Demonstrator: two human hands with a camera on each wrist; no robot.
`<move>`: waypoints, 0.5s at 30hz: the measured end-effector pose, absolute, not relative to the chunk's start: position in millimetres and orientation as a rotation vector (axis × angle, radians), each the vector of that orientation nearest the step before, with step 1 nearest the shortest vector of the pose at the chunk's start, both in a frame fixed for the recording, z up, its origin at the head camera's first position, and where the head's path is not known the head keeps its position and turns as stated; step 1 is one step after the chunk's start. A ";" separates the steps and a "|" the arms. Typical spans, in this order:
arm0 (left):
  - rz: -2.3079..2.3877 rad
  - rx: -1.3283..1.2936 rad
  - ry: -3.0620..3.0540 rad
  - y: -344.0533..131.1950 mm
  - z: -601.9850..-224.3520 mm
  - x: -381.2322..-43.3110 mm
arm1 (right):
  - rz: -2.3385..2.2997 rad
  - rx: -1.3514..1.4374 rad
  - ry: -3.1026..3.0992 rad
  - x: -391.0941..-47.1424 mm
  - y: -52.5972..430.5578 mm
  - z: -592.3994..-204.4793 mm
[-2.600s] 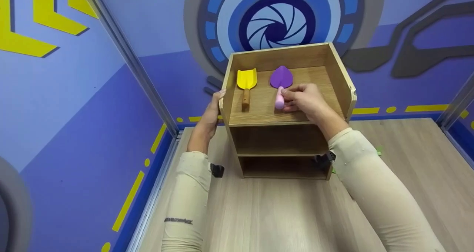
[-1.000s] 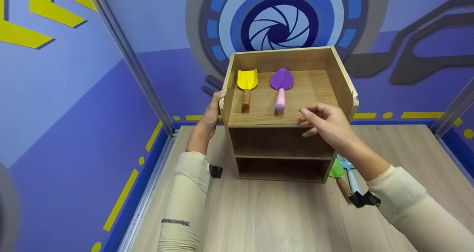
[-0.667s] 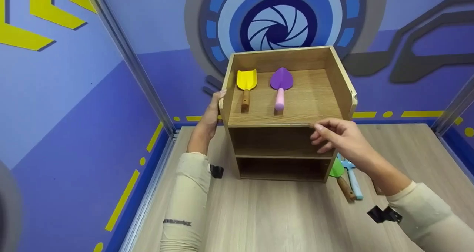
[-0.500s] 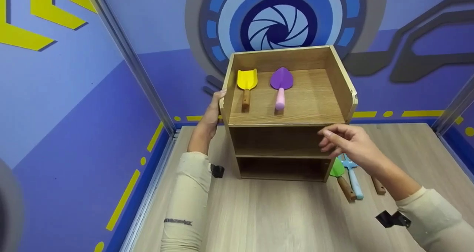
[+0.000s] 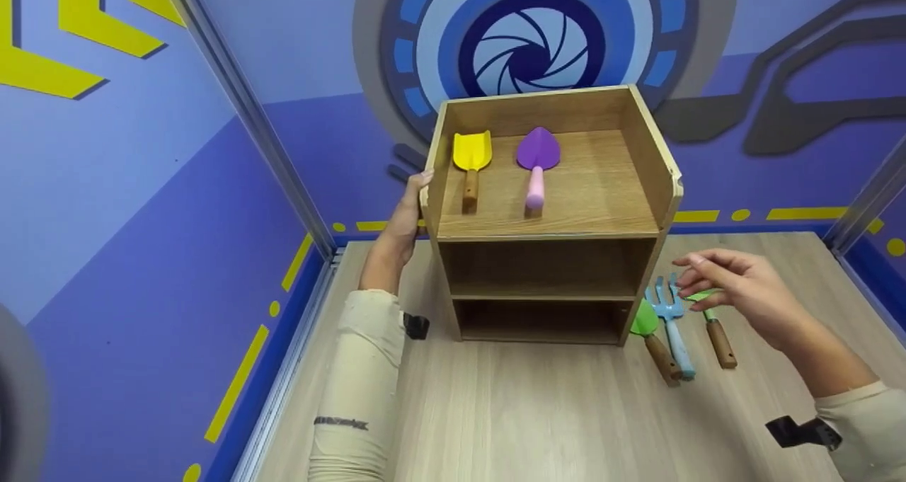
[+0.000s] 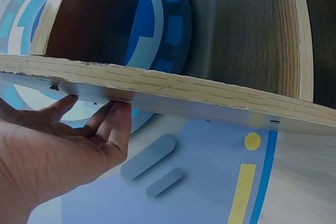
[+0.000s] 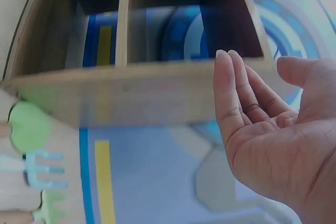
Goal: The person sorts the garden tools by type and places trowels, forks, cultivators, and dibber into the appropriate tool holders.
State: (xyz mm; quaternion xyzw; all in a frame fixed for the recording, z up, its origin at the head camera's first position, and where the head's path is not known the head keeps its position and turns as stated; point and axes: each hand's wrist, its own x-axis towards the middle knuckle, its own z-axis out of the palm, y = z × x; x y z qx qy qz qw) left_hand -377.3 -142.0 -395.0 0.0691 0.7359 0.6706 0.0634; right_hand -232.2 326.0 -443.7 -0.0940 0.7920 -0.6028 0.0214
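My left hand [image 5: 400,227] rests against the left side of a small wooden shelf unit [image 5: 545,238]; in the left wrist view its fingertips [image 6: 122,109] touch the outer side panel. On the top shelf lie a yellow hand shovel [image 5: 472,151] with a wooden handle and a purple trowel [image 5: 538,149] with a pink handle, side by side. Nothing is in my right hand [image 5: 754,294], which hovers right of the unit with loosely bent fingers. Near it on the floor are a light blue hand fork [image 5: 669,312], a green trowel [image 5: 644,319] and a small green hand rake [image 7: 51,207], partly covered in the head view.
Two lower compartments [image 5: 545,270] of the unit open toward me. A patterned blue wall [image 5: 311,149] stands close behind it, and a metal frame post [image 5: 241,107] rises at the left. Pale wood-look flooring [image 5: 531,404] spreads in front.
My right hand let go of the purple trowel's handle, then drew back down and right past the unit, uncovering the tools on the floor. The left hand stayed on the side panel.
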 end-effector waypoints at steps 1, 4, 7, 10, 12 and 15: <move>2.029 0.212 2.219 -142.4 -394.7 -377.3 | -1.880 -0.275 2.448 -232.0 331.3 -445.6; 2.031 0.209 2.212 -143.1 -394.2 -377.5 | -1.952 -0.215 2.393 -230.8 344.1 -451.7; 2.025 0.209 2.213 -142.8 -394.0 -377.9 | -2.050 -0.142 2.339 -228.6 353.6 -458.6; 2.022 0.210 2.217 -142.1 -394.4 -377.9 | -2.114 -0.059 2.336 -226.3 361.7 -466.0; 2.022 0.211 2.217 -141.6 -394.6 -377.8 | -2.144 -0.012 2.334 -225.3 367.6 -471.2; 2.018 0.209 2.226 -141.8 -394.3 -377.0 | -2.155 0.050 2.335 -224.1 375.5 -480.0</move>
